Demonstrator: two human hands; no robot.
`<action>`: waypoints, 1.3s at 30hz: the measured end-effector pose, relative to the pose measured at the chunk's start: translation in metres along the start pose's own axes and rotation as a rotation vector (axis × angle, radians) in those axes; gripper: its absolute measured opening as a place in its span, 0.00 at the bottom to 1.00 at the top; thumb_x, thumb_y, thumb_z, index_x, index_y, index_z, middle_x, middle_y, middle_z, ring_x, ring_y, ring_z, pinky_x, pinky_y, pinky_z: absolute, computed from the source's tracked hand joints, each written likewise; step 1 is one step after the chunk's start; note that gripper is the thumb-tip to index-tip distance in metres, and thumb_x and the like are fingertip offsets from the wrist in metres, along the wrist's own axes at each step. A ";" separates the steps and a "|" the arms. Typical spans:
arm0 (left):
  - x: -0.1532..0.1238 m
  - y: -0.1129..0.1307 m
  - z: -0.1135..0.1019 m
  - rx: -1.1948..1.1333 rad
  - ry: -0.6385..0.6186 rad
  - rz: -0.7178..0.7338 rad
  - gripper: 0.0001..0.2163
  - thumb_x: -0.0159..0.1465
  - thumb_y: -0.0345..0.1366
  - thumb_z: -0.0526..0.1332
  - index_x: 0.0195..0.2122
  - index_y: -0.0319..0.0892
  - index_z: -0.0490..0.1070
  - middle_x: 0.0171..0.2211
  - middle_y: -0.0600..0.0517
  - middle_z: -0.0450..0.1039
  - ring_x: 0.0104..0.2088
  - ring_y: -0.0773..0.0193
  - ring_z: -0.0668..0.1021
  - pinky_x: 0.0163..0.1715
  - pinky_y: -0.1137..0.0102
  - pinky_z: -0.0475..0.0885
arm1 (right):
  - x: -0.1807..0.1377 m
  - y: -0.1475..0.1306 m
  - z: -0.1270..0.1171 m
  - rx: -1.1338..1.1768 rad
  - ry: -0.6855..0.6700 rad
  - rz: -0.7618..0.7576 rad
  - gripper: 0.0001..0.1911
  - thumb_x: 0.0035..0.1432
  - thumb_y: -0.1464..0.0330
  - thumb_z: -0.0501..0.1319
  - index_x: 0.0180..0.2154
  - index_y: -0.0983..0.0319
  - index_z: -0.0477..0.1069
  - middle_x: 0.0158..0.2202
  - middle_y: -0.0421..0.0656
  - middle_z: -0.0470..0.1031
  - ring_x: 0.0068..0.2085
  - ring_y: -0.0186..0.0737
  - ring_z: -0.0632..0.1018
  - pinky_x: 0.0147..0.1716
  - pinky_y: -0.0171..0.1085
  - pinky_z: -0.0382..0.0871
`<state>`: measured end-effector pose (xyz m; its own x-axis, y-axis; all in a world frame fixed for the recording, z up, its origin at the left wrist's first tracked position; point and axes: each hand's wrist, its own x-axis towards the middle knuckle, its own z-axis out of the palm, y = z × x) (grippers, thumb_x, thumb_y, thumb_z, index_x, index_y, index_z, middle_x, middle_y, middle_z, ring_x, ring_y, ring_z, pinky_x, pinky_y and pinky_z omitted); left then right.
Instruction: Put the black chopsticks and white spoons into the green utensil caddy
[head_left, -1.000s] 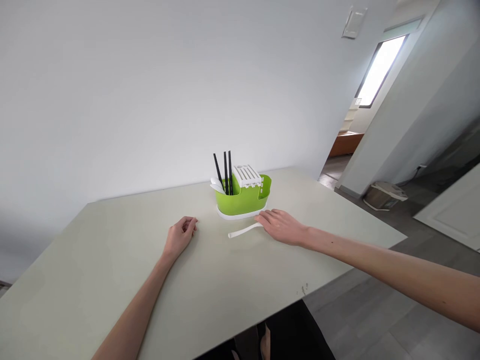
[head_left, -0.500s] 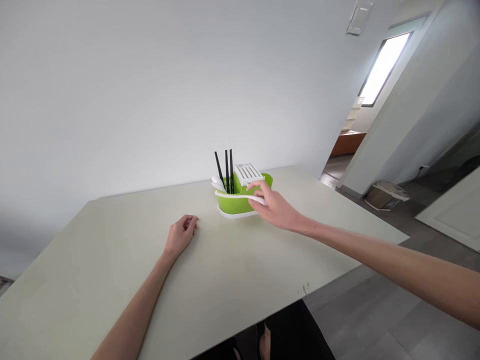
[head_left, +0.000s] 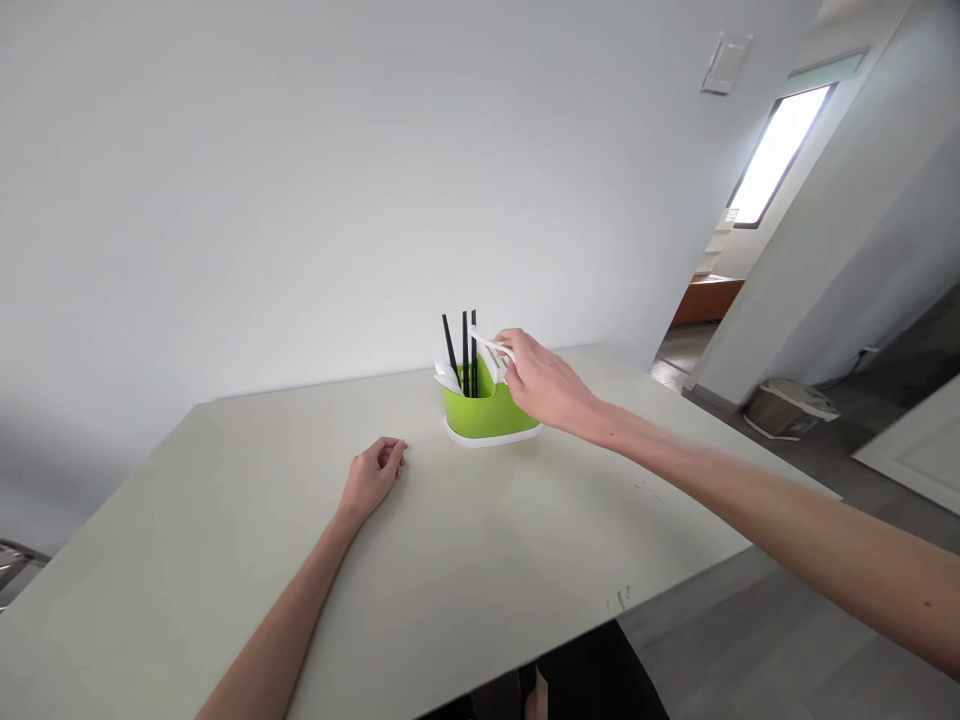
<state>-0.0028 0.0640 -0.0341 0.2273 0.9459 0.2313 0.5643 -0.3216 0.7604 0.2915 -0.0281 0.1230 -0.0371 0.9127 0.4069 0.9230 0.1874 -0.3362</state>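
Bare R arm (head_left: 750,510) stretches fwd at full reach, R hand (head_left: 541,385) raised, palm down, thumb & fingertips pinched together. L forearm (head_left: 292,610) runs fwd, L hand (head_left: 373,476) resting low, fingers curled loosely into the palm.

Bare left hand (head_left: 373,475) and right hand (head_left: 544,385) on slim, unsleeved forearms (head_left: 300,600); black clothing (head_left: 585,665) covers the lap.

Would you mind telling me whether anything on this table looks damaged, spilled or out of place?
Only a small dark scuff near the front edge of the table; the green caddy stands upright, nothing spilled.
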 end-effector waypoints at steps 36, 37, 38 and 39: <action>-0.003 -0.004 -0.001 -0.023 -0.015 0.005 0.18 0.68 0.54 0.55 0.37 0.46 0.75 0.27 0.54 0.76 0.27 0.62 0.75 0.33 0.68 0.70 | 0.035 -0.039 0.035 -0.489 -0.327 -0.192 0.10 0.69 0.73 0.56 0.43 0.65 0.76 0.40 0.54 0.81 0.37 0.48 0.82 0.33 0.39 0.66; -0.002 -0.004 0.000 -0.017 -0.015 0.005 0.18 0.68 0.54 0.55 0.37 0.46 0.75 0.27 0.54 0.76 0.27 0.62 0.75 0.33 0.68 0.70 | 0.031 -0.034 0.033 -0.473 -0.294 -0.200 0.10 0.70 0.72 0.55 0.45 0.64 0.75 0.42 0.53 0.81 0.37 0.47 0.82 0.32 0.38 0.65; -0.002 -0.004 0.000 -0.011 -0.014 0.006 0.18 0.68 0.54 0.55 0.37 0.46 0.75 0.27 0.54 0.76 0.27 0.62 0.75 0.33 0.68 0.70 | 0.026 -0.029 0.030 -0.455 -0.254 -0.210 0.10 0.70 0.72 0.55 0.48 0.63 0.74 0.44 0.52 0.81 0.38 0.46 0.81 0.31 0.37 0.64; -0.002 -0.004 0.000 -0.007 -0.012 0.008 0.18 0.68 0.54 0.55 0.38 0.45 0.75 0.27 0.54 0.76 0.27 0.62 0.75 0.33 0.68 0.70 | 0.020 -0.022 0.028 -0.437 -0.208 -0.223 0.11 0.70 0.71 0.55 0.51 0.62 0.73 0.47 0.51 0.81 0.38 0.45 0.81 0.30 0.37 0.63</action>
<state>-0.0060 0.0634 -0.0375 0.2416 0.9428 0.2298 0.5571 -0.3286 0.7626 0.2596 -0.0036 0.1151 -0.2846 0.9291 0.2363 0.9560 0.2568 0.1420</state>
